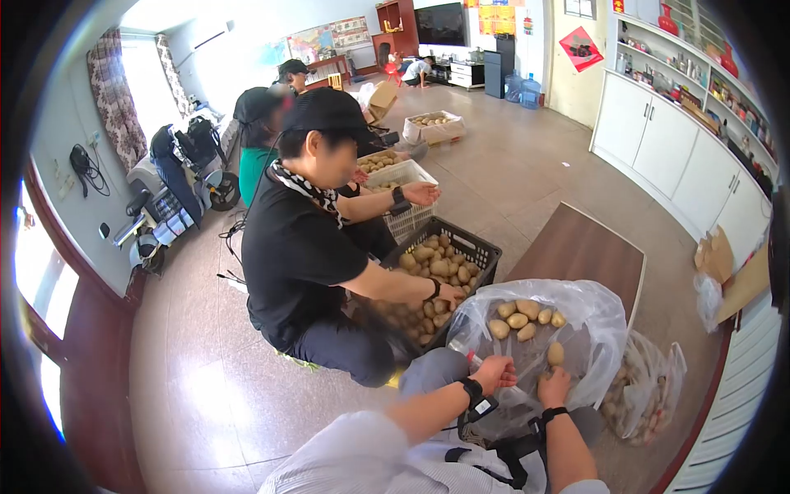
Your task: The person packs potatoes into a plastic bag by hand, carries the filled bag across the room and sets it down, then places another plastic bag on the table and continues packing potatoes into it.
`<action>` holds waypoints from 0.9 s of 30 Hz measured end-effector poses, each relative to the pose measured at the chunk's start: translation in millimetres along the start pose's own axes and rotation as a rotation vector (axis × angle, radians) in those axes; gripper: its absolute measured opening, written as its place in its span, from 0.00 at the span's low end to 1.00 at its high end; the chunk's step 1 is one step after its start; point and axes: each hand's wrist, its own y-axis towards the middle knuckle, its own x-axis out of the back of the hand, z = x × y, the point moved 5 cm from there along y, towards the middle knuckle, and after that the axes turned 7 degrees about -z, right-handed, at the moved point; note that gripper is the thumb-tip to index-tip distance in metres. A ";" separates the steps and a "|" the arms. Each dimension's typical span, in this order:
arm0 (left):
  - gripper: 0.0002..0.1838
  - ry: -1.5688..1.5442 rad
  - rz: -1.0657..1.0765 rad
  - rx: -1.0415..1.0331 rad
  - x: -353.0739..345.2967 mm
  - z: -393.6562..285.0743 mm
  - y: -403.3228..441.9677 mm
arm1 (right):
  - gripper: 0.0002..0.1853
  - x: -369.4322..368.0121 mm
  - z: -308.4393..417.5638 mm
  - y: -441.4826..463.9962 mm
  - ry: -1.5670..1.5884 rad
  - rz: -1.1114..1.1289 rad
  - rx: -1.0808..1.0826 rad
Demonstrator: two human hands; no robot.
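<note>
Presently, your right hand (555,385) grips one potato (556,354); your left hand's (496,375) fingers curl, hold unclear; few potatoes (517,320) on bag (605,317), many in crate (465,236)

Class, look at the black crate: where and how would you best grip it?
Probably by the far rim of the black crate, from above, fingers hooked over: its slotted wall stands bare above the potatoes filling the middle.

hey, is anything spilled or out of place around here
No spilled potatoes that I can see. What stands out is a small white scrap alone on the floor, beyond the brown board; it looks like stray litter.
</note>
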 end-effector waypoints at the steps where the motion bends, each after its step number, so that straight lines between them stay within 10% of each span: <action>1: 0.10 0.026 0.012 -0.010 0.9 -2.2 0.7 | 0.21 -0.4 6.4 -4.6 -0.009 0.033 -0.019; 9: 0.11 0.051 0.001 -0.053 22.9 -14.8 2.2 | 0.21 -26.8 14.9 -14.9 -0.155 0.154 0.099; 26: 0.21 0.126 0.267 0.190 32.9 13.8 10.4 | 0.25 6.0 115.2 -44.0 0.601 0.324 0.218; 27: 0.20 0.288 0.335 -0.085 40.2 16.0 27.6 | 0.24 7.9 114.6 -41.9 0.626 0.353 0.240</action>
